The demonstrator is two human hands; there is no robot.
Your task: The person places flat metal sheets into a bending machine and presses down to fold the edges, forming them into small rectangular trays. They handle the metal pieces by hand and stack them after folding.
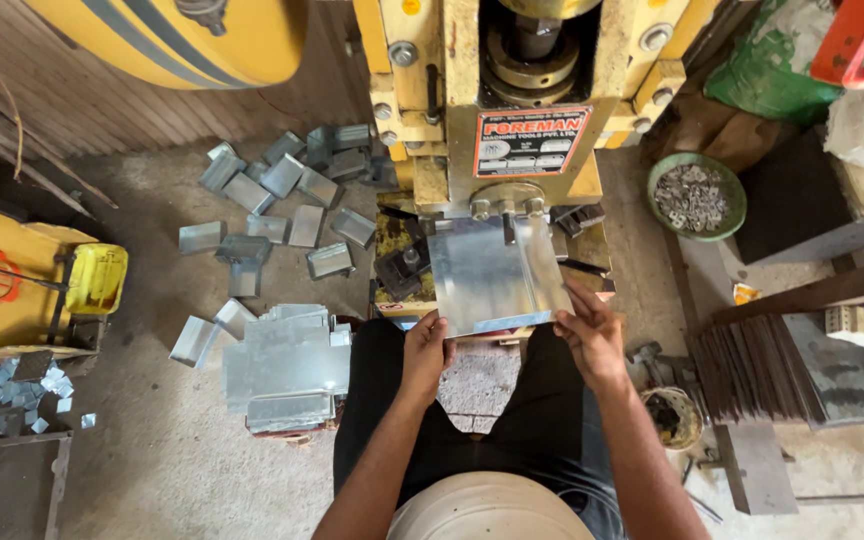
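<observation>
A shiny rectangular sheet-metal piece (487, 272) with a raised right edge lies on the bed of a yellow press machine (512, 90), under its ram. My left hand (424, 352) grips the piece's near left corner. On the near right edge my right hand (590, 335) holds the same piece. Both forearms reach forward over my lap in dark trousers.
A stack of flat metal sheets (287, 365) sits on the floor to my left. Several bent metal pieces (282, 195) lie scattered beyond it. A green bowl of small scraps (695, 195) stands at the right, near dark metal plates (752, 365). A yellow container (97, 278) is far left.
</observation>
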